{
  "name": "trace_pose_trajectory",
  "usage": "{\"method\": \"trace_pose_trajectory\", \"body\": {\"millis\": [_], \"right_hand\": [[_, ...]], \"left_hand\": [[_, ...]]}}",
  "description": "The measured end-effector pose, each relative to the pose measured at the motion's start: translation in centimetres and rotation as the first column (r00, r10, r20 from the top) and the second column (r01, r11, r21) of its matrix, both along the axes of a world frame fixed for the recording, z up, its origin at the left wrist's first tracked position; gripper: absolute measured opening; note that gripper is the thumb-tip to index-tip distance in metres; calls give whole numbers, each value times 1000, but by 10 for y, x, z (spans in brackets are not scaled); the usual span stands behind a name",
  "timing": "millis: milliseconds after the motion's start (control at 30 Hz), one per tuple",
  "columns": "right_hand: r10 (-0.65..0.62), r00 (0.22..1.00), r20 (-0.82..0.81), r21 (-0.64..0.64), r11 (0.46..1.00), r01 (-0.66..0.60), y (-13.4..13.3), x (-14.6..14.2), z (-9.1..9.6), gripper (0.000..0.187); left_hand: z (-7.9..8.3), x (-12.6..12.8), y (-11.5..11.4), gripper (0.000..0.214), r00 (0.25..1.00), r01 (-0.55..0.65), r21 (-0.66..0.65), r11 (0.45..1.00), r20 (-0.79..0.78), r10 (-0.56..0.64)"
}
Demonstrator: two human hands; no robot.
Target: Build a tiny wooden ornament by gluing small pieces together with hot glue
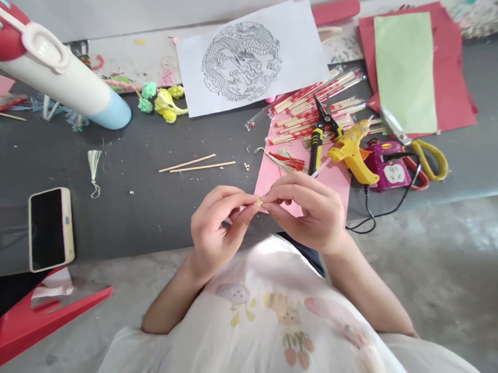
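My left hand (217, 221) and my right hand (312, 211) meet above the table's near edge, thumb and forefinger of each pinched together. Between the fingertips is a tiny pale yellowish piece (259, 202); it is too small to name its kind. Just beyond the hands lie two thin wooden sticks (202, 167), with several tiny pale bits (247, 166) beside them. A pink paper sheet (269, 171) lies partly under my right hand. On it rest red and white tassels (287, 161) and black-and-yellow pliers (317, 144).
A yellow glue gun (355, 150) with a black cord, scissors (429, 157) and packaged sticks (315, 102) crowd the right. Behind is a dragon drawing (242, 61). On the left are a bottle (72, 79), a phone (50, 229) and a white tassel (94, 169).
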State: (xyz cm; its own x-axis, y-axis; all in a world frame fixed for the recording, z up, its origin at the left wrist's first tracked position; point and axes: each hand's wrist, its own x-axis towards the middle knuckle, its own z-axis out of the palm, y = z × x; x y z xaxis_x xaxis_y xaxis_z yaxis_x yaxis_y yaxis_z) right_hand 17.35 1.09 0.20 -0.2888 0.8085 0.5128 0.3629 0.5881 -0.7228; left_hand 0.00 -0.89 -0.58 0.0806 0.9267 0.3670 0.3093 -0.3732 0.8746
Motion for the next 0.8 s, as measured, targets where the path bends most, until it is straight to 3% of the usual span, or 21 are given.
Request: {"method": "trace_pose_trajectory", "body": {"millis": [633, 800], "right_hand": [[-43, 999, 4, -53, 998, 43, -3, -1, -7, 7], [-74, 997, 4, -90, 993, 74, -4, 0, -13, 7]], "left_hand": [[-7, -2, -1, 15, 1000, -4, -51, 999, 23, 5], [-11, -1, -2, 12, 996, -2, -137, 991, 83, 13]]}}
